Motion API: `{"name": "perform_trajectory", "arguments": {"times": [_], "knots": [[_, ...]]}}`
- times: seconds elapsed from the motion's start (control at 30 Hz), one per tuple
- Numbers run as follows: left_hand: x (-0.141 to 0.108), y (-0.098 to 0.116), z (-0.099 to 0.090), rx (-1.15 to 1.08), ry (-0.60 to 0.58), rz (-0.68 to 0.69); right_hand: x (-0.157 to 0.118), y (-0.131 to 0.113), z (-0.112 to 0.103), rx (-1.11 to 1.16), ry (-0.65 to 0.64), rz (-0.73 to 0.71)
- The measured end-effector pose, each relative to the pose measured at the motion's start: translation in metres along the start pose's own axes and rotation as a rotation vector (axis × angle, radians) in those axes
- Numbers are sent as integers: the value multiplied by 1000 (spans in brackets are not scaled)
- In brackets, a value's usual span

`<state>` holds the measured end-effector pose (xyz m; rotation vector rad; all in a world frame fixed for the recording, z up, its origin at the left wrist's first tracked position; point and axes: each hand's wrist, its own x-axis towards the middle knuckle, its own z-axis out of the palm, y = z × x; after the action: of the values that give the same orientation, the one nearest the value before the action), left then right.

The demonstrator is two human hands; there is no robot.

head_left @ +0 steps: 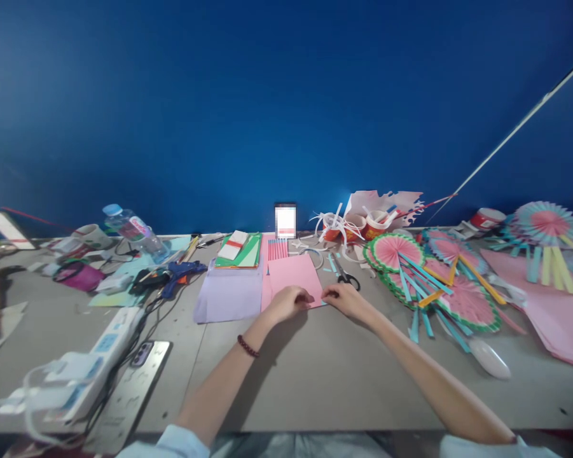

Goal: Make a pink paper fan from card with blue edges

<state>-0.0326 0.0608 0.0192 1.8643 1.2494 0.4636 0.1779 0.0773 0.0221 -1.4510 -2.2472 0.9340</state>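
Observation:
A pink sheet of paper lies on the grey table in front of me. Over its lower left edge, my left hand is closed, thumb and fingers pressed together. My right hand is pinched at the sheet's lower right corner, fingertips close to those of the left. Between the fingertips shows a small bit of light blue, too small to name; what each hand holds is hidden. Black-handled scissors lie just beyond my right hand. A purple sheet is left of the pink paper.
Green paper is stacked behind the purple sheet. Folded paper fans and a white spoon lie right. Left are a blue glue gun, a bottle, a power strip and a phone. Behind rises a blue wall.

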Motion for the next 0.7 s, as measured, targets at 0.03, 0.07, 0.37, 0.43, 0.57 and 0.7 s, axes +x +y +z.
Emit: {"name": "perform_trajectory", "arguments": {"times": [0.03, 0.07, 0.37, 0.43, 0.57, 0.7], "knots": [[1, -1, -1, -10, -13, -6, 1, 0, 0, 4, 4, 9], [2, -1, -1, -13, -23, -9, 1, 1, 0, 9, 8, 18], [8, 1, -10, 43, -98, -37, 5, -3, -1, 17, 20, 58], [10, 1, -10, 53, -108, -47, 4, -3, -1, 19, 22, 59], [13, 0, -10, 63, -113, -65, 2, -3, -1, 21, 32, 64], [16, -2, -8, 64, -121, -73, 0, -2, 1, 24, 49, 63]]}}
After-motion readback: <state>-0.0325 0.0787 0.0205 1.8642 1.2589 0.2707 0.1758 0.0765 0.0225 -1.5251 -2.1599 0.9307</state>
